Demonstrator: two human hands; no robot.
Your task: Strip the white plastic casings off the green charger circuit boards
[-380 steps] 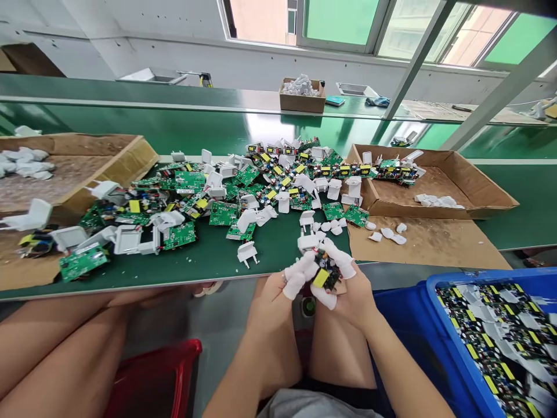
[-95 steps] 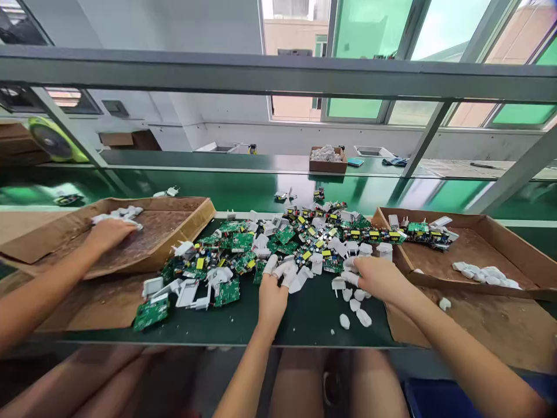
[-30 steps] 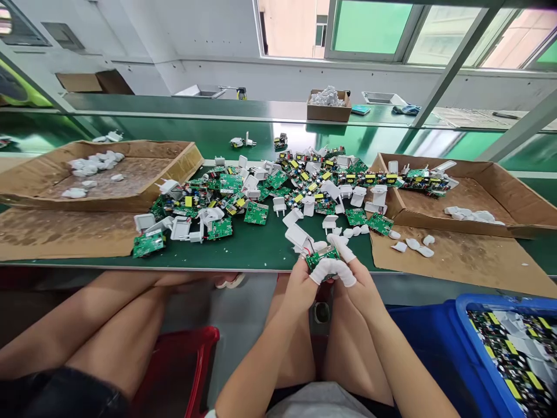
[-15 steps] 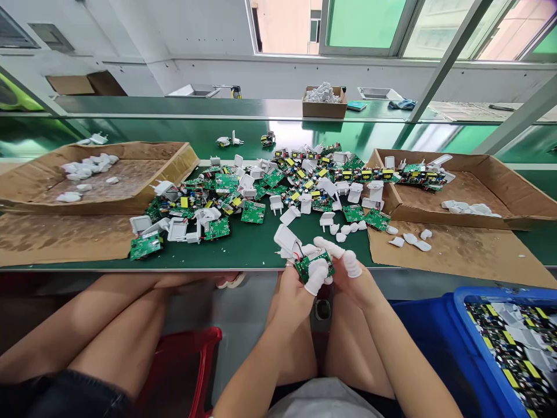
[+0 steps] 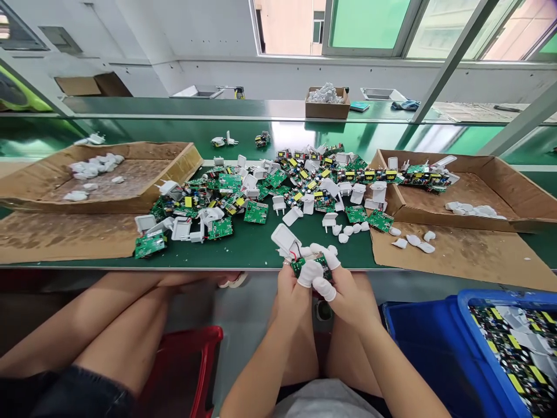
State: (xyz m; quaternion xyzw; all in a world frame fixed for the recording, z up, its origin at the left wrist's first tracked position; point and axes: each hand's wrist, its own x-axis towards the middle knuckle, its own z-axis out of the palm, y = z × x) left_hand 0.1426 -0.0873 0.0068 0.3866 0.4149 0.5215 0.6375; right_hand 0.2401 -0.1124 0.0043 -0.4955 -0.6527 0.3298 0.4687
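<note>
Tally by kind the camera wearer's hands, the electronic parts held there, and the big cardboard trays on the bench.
Hands: 2
Green circuit board: 1
White plug housing: 1
Cardboard trays: 2
Total: 6

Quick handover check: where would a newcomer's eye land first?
Probably on the heap of green circuit boards and white plastic housings across the green bench. Next, the left hand and right hand, at its front edge, hold a green board wired to a white housing. Lower right, a blue plastic bin holds electronics with yellow blocks.
</note>
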